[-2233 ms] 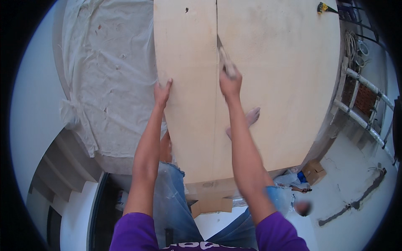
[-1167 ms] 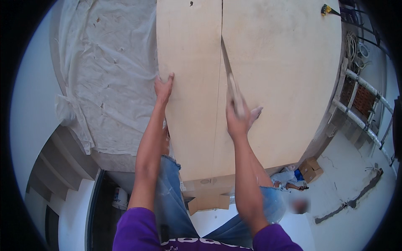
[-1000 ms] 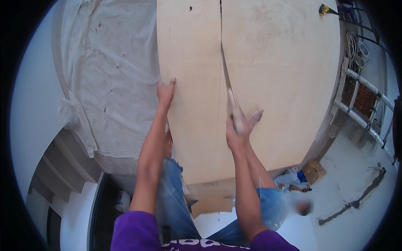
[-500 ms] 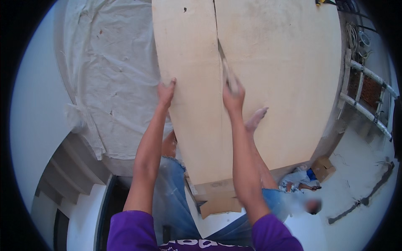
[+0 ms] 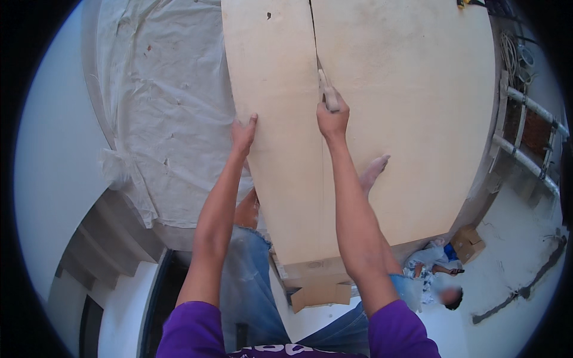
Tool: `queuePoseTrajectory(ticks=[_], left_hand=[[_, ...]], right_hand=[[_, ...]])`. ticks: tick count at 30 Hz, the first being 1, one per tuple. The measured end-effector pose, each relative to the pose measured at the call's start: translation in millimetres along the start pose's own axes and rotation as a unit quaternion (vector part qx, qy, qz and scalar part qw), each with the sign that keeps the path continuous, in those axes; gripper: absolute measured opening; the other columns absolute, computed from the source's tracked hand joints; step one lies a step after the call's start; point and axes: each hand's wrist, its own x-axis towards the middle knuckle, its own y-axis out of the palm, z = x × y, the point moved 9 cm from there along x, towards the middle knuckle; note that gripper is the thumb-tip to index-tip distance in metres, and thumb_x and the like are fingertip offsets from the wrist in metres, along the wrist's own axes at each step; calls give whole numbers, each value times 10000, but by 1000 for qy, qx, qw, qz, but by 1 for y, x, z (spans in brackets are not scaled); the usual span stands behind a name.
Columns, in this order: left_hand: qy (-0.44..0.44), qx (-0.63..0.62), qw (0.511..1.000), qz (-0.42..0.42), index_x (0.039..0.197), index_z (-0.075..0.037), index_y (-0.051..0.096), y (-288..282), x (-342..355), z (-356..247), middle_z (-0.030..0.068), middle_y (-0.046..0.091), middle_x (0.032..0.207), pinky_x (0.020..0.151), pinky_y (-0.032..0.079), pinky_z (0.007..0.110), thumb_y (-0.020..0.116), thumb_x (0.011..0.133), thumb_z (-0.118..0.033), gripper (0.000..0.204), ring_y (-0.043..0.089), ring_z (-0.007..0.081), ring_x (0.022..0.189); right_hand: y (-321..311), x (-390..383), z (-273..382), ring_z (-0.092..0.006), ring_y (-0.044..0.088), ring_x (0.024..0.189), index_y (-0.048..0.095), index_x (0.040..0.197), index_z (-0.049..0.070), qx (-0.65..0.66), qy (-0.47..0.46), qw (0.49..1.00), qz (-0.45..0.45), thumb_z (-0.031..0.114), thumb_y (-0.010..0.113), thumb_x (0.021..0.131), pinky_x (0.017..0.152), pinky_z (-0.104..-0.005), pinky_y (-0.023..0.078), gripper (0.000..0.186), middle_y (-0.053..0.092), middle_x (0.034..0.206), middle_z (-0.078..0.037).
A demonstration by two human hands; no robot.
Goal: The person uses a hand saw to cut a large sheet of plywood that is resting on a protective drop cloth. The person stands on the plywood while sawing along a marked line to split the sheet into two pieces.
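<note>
A large pale plywood sheet (image 5: 418,113) lies in front of me, with a dark cut running down from its far edge. My right hand (image 5: 335,122) is closed round the pale handle of a handsaw (image 5: 328,95). The saw's blade sits in the cut, mostly hidden in the wood. A faint line continues from there toward me. On the narrower left part of the sheet, my left hand (image 5: 243,135) grips the outer edge, thumb on top and fingers out of sight underneath. My bare, dusty foot (image 5: 374,172) rests on the sheet, right of my right forearm.
Wrinkled, whitish plastic sheeting (image 5: 170,119) spreads to the left, above steps (image 5: 110,238). A ladder-like frame (image 5: 525,131) and coiled cable (image 5: 508,56) are at right. Lower right, a person (image 5: 433,271) sits below beside a cardboard box (image 5: 467,243). A yellow-black tool (image 5: 468,3) lies at the far edge.
My right hand has drawn the saw's handle slightly away from me along the cut, and less blade shows. The left hand keeps its hold on the edge. The whole view has shifted slightly.
</note>
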Motion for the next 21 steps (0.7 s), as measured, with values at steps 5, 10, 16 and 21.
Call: queuePoseTrajectory(ticks=[5,10,16,21], left_hand=[[-19,8,999,-28,1289,86,523,-64,3,35,205,652,1231,969,480,378,734,904,-293,580,631,280,1124],[-5,-4,1000,0,1294,78,523,-23,-12,3,206,646,1251,956,490,386,734,901,-296,582,633,278,1136],[-25,20,999,28,1307,69,527,-6,-1,15,199,637,1268,989,468,382,737,903,-284,576,611,281,1172],[-17,12,1000,-10,1303,67,532,-45,-11,35,199,637,1265,988,469,378,738,904,-297,578,615,296,1162]], right_hand=[[-18,-152,-9,-223,640,1130,550,1363,-19,-65,-113,991,13,-29,556,819,939,-316,495,545,653,1235,-186],[-43,-145,-26,-222,643,1115,538,1370,-30,-93,-99,991,1,-47,555,803,934,-309,501,568,654,1231,-192],[-19,-60,-26,-259,654,1125,578,1304,-47,-27,-68,997,-10,-30,571,788,952,-329,490,517,680,1186,-197],[-58,-199,25,-272,599,1235,555,1354,-42,-141,-168,975,38,-41,554,786,1043,-348,445,568,643,1298,-170]])
